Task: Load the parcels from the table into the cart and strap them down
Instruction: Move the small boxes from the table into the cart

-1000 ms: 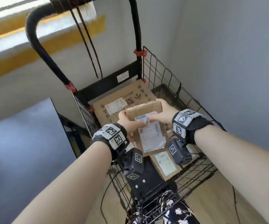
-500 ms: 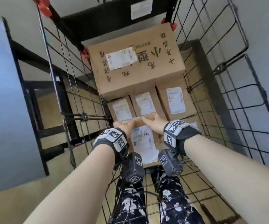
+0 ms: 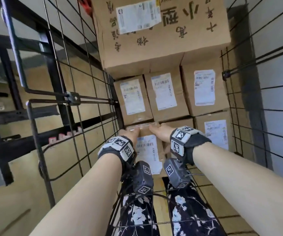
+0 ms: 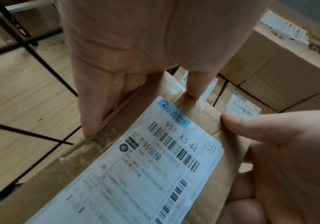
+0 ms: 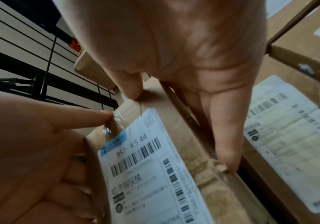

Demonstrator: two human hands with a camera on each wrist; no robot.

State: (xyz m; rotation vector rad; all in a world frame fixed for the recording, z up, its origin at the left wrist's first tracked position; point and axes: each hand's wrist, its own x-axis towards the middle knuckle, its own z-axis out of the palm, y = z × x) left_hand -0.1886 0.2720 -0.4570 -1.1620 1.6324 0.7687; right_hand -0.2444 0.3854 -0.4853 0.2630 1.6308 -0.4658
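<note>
I hold a small brown parcel [image 3: 148, 150] with a white shipping label low inside the black wire cart [image 3: 79, 92]. My left hand [image 3: 130, 134] grips its left side and my right hand [image 3: 159, 132] its right side. In the left wrist view my fingers [image 4: 90, 115] lie along the parcel's [image 4: 145, 159] taped edge. In the right wrist view my fingers [image 5: 226, 144] reach down between the parcel [image 5: 155, 166] and a neighbouring labelled box [image 5: 289, 136]. A row of three small boxes [image 3: 164, 92] stands just beyond, under a large carton [image 3: 162, 40].
Another labelled box [image 3: 215, 133] sits to the right of the held parcel. The cart's wire walls close in on both sides. A black table frame [image 3: 6, 116] stands left over a wooden floor [image 3: 14, 193]. Patterned trousers [image 3: 137, 215] show through the near wire wall.
Both hands have carried the parcel from above the cart down deep into it, in front of the row of small boxes. The view has dropped closer to the load.
</note>
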